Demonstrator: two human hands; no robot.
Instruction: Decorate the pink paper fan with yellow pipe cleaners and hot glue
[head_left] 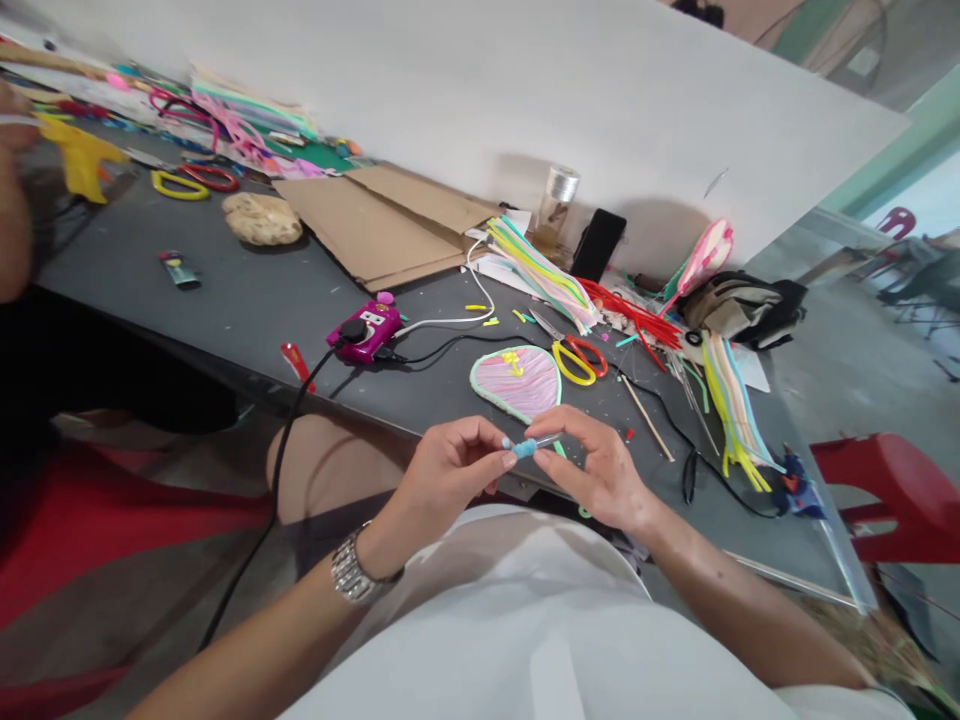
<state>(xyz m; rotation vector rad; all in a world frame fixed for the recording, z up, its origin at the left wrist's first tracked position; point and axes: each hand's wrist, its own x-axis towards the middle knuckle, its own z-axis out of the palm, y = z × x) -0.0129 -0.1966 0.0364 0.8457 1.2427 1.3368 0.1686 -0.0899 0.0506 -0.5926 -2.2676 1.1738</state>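
Observation:
Close to my body, at the table's front edge, my left hand (pixel 457 465) pinches the end of a light blue coil of what looks like pipe cleaner (pixel 523 449). The coil is wrapped around a thin, clear or grey rod (pixel 547 440), whose exact kind I cannot make out. From the other side, my right hand (pixel 598 467) grips this rod between thumb and fingers. Just beyond my hands lies a flat lilac teardrop-shaped piece (pixel 536 378) with a pale green border and small yellow bits on top. Scissors (pixel 576 360) with yellow and red handles rest beside it.
Bundled pipe cleaners (pixel 544 275) lie by a bottle (pixel 556 212) and a phone (pixel 600 245). A purple power adapter (pixel 367 330) trails black cables. Cardboard (pixel 390 225) and a stone (pixel 262 219) sit farther left. Another person's arm (pixel 13 200) is near a yellow glue gun (pixel 81 155).

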